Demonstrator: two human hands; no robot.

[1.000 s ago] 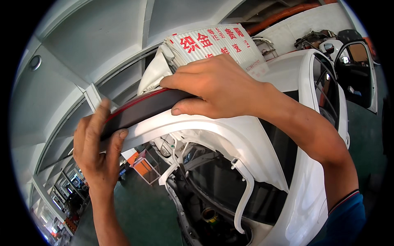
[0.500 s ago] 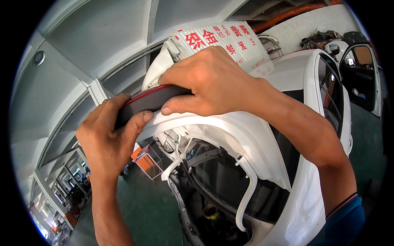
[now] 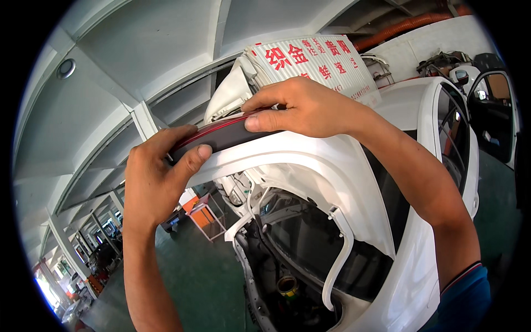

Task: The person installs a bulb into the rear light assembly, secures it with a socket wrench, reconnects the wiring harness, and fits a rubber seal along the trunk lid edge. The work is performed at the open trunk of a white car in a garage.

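A long, curved car light piece point(image 3: 227, 136), dark grey on its near side with a glossy red upper edge, lies along the outer edge of a raised white car lid point(image 3: 287, 156). My left hand point(image 3: 161, 166) grips its left end, fingers over the top and thumb against the grey side. Further right, my right hand point(image 3: 304, 113) pinches it, thumb on the near face and fingers over the red edge. Part of the piece is hidden behind my fingers. Whether it is fixed to the lid I cannot tell.
Below the lid a white hinge arm point(image 3: 344, 243) curves down beside the dark window point(image 3: 296, 221). A small open can point(image 3: 286, 285) sits in the dark bay. An orange-sided cart point(image 3: 204, 216) stands on the green floor, and a truck with a white box point(image 3: 310, 61) stands behind.
My right hand has slid right along the piece, widening the gap between my hands and baring more of its grey side. The view has shifted slightly, so the surroundings sit further right.
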